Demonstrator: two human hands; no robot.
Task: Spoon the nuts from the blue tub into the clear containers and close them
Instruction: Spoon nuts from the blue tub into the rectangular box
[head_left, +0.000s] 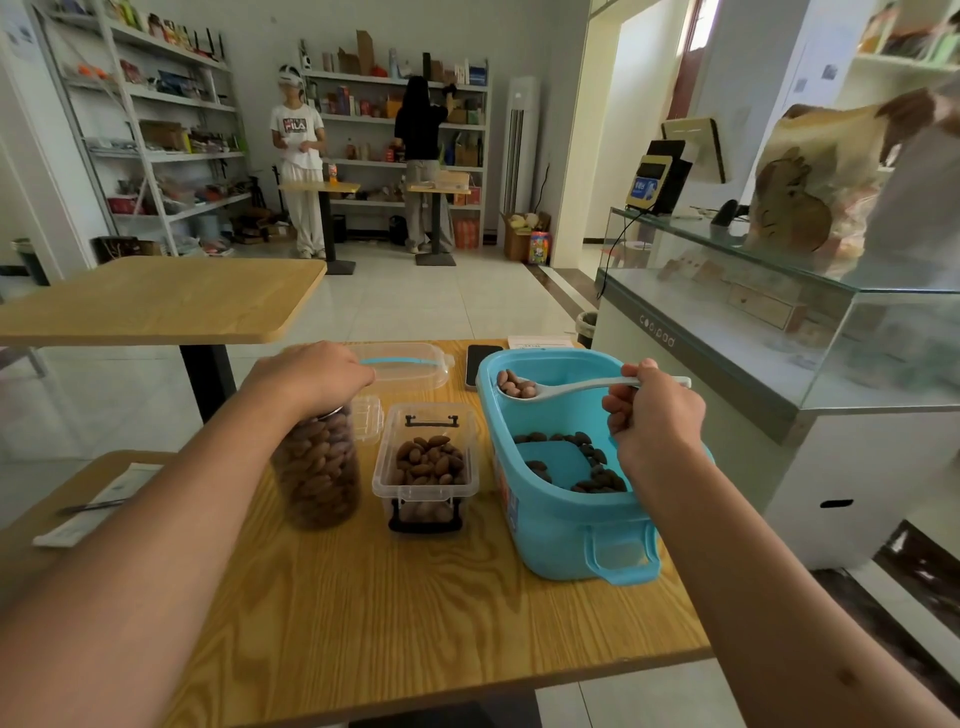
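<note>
While left fingers (358, 375) cap the nut-filled jar (318, 467), right fingers (621, 410) pinch the spoon (550, 388).

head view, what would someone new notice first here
The blue tub at the right of the wooden table draws the eye first, with only a few nuts left on its bottom. Over its far end the right hand holds a white spoon loaded with nuts. At the left, the left hand rests on top of a tall jar packed full, beside a small clear box that is partly filled.
</note>
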